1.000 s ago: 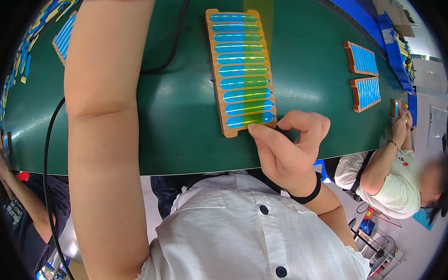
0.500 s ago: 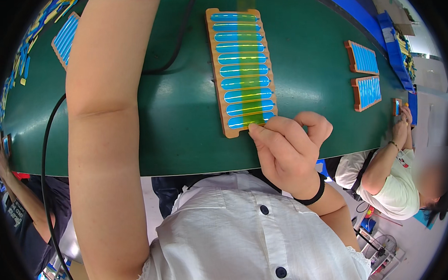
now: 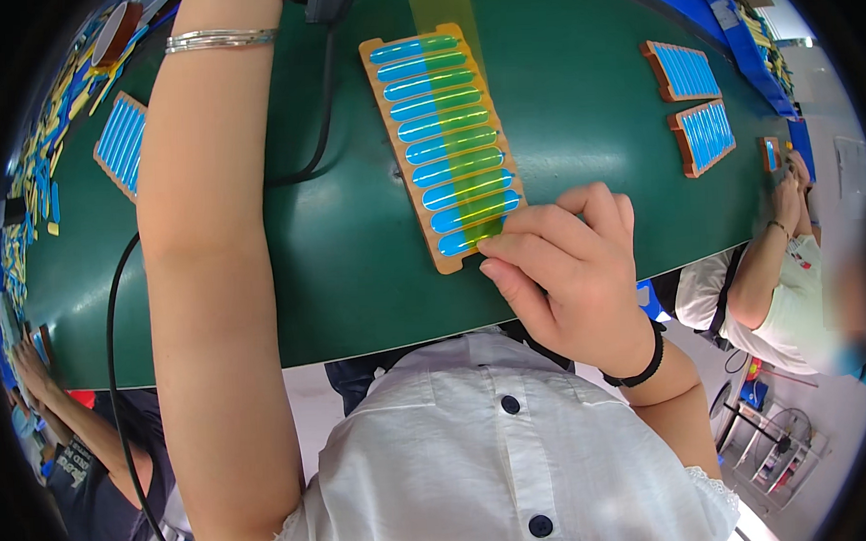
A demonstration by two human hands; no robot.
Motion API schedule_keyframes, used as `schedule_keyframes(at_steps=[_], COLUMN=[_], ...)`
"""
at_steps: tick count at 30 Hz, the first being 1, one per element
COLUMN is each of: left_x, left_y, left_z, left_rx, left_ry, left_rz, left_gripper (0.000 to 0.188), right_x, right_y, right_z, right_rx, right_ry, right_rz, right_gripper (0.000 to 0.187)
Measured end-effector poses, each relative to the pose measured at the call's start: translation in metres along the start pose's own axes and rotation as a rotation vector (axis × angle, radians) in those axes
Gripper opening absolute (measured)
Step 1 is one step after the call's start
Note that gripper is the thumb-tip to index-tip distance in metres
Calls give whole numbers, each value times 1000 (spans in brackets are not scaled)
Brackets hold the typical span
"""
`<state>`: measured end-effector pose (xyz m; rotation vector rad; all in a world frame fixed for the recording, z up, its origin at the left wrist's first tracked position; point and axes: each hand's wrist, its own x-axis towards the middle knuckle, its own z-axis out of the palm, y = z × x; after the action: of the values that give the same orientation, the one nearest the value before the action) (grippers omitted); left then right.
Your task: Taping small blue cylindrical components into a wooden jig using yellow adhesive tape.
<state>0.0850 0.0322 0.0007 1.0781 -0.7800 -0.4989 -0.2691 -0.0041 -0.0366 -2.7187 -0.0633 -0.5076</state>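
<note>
One tan tray (image 3: 449, 265) of ten blue strips (image 3: 419, 131) lies just beyond the right hand (image 3: 576, 270), under one yellow tape (image 3: 469, 145). That hand's forefinger touches the tape's near end; whether it pinches, I cannot tell. The left hand is out of frame. Two similar trays (image 3: 681, 145) lie farther right of the right hand.

Blue bin (image 3: 752, 61), co-worker (image 3: 781, 323) in white
</note>
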Motion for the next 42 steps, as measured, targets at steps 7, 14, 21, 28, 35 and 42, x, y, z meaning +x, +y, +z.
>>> schedule_keyframes(at_steps=[7, 14, 21, 28, 35, 42], left_x=[14, 13, 12, 7, 6, 6], left_y=[-21, -19, -25, -21, -21, -20], left_z=[0, 2, -3, 6, 4, -1], left_rx=[-84, -40, 10, 47, 49, 32], left_ry=[83, 126, 125, 155, 206, 207], left_rz=[-122, -121, -153, -158, -150, -177], left_gripper=[9, 9, 6, 6, 8, 8], right_x=[9, 9, 24, 33, 28, 27], right_y=[-5, -12, 2, 5, 1, -4], right_z=[6, 3, 7, 0, -5, -3], right_rx=[-19, -50, -43, 64, 152, 243], right_ry=[32, -18, -27, -129, -155, -115], right_rz=[-4, 39, 31, 162, 214, 292], right_gripper=[16, 12, 8, 15, 13, 10])
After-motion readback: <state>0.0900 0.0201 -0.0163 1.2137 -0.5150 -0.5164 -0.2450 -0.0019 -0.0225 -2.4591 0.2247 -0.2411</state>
